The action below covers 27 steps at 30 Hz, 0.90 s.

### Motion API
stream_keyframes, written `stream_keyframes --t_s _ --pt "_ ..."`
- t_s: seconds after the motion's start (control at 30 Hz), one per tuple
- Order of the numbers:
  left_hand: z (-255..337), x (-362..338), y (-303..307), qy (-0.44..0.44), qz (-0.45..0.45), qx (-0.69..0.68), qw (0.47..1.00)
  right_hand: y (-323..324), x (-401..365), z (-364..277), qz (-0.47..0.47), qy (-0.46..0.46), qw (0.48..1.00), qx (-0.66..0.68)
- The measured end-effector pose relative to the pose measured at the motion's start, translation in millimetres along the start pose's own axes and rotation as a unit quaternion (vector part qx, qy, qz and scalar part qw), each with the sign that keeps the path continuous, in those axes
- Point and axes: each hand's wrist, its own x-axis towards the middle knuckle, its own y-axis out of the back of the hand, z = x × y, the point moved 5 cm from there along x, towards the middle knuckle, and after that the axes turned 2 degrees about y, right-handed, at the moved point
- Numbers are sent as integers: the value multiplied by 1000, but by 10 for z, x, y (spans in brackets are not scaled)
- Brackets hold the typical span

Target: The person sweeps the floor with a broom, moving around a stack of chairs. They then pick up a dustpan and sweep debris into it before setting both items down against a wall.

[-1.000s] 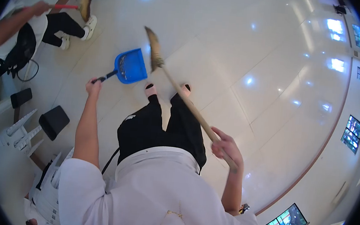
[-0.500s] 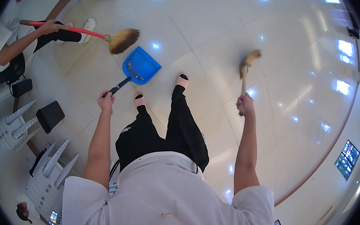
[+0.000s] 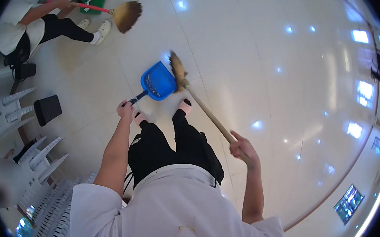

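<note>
My left hand (image 3: 125, 109) is closed round the black handle of a blue dustpan (image 3: 158, 81), whose pan holds some small debris. With my right hand (image 3: 243, 150) I grip the wooden handle of a broom (image 3: 208, 113); the index finger lies stretched along the stick. The tan bristles of the broom are at the right edge of the dustpan, near its open front. Below the pan are my two feet in pink footwear with dark tops.
At the upper left a person (image 3: 40, 24) holds a red-handled broom (image 3: 125, 16) and a green dustpan (image 3: 93, 1). White stacked chairs (image 3: 37, 159) and a black box (image 3: 47, 110) stand at the left. A blurred person is at the lower left.
My right hand has brought the broom from the far right to the dustpan's edge. The dustpan sits slightly further right in view. The other person's broom and green dustpan have shifted too.
</note>
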Motion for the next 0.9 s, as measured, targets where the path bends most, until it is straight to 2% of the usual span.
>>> stream_keyframes --t_s 0.07,0.23,0.33,0.47,0.53,0.57,0.63,0.67,0.9 --pt "63 -89 14 5 -13 6 1000 201 -302 -150 18 -21 999 21" --pt "228 -321 126 6 -14 -53 998 713 -679 -443 99 38 994 40" --pt "327 -569 158 3 -15 -72 997 986 -399 -515 143 77 985 62" --pt "432 -735 54 16 -28 -127 991 1244 127 -727 173 67 975 125" --pt "505 -755 -53 21 -10 -133 991 1353 252 -849 176 36 951 253" --pt "513 -695 -86 22 -14 -131 991 1409 292 -834 179 38 949 256" --pt "552 -499 -343 24 -29 -127 991 1534 364 -915 103 71 903 411" --pt "590 -421 -483 26 -34 -134 990 1592 366 -917 85 77 887 448" --pt "1433 89 -1991 16 -77 -69 994 1645 631 -1064 138 89 845 509"
